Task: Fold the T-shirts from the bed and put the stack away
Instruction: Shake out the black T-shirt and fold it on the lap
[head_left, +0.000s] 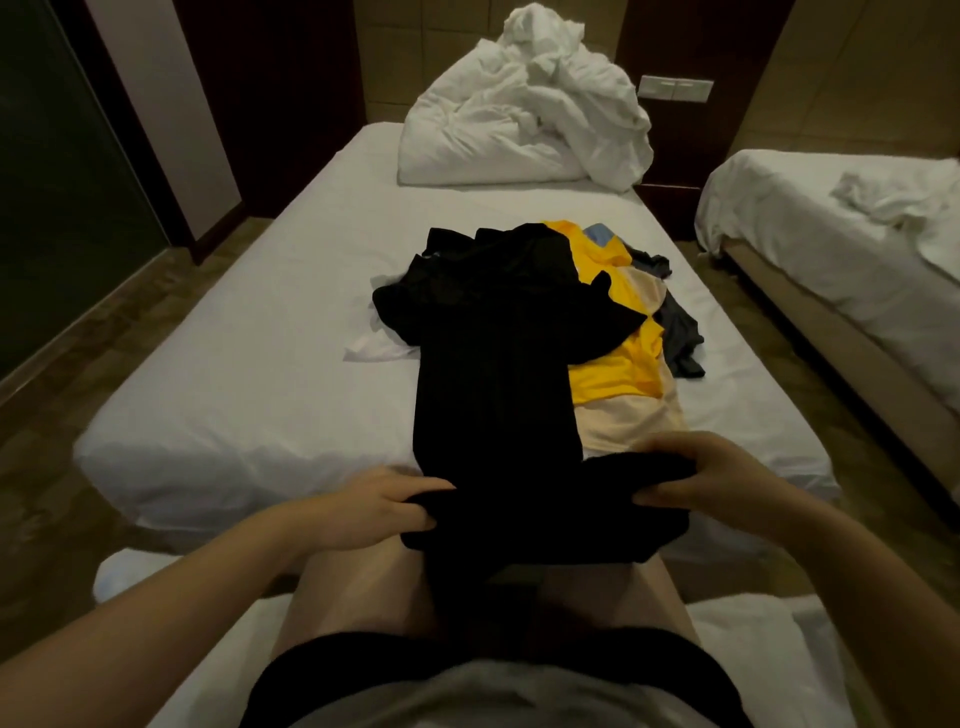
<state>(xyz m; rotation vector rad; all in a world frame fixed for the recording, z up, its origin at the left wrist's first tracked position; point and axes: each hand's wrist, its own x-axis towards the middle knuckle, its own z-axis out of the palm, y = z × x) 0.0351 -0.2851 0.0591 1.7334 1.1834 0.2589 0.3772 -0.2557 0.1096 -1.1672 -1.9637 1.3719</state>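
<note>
We find the left hand (395, 506) and right hand (711, 480) each curled round the near end of the black T-shirt (493, 364). It lies on the bed (234, 389) toward 12 o'clock, overlapping the yellow T-shirt (613, 374) at 1 o'clock. Risk: pulling could drag that one askew.

The bed (249, 332) has a smooth white sheet. At its far end sits a crumpled white duvet (524, 114). In the middle lies a loose heap of shirts. A black shirt (493, 353) stretches lengthwise over the heap and runs past the near edge. To its right lie a yellow shirt (613, 374), a beige shirt (628, 421) and a grey shirt (680, 332). A white shirt (374, 345) peeks out on the left, and a blue scrap (600, 234) shows at the far side.
</note>
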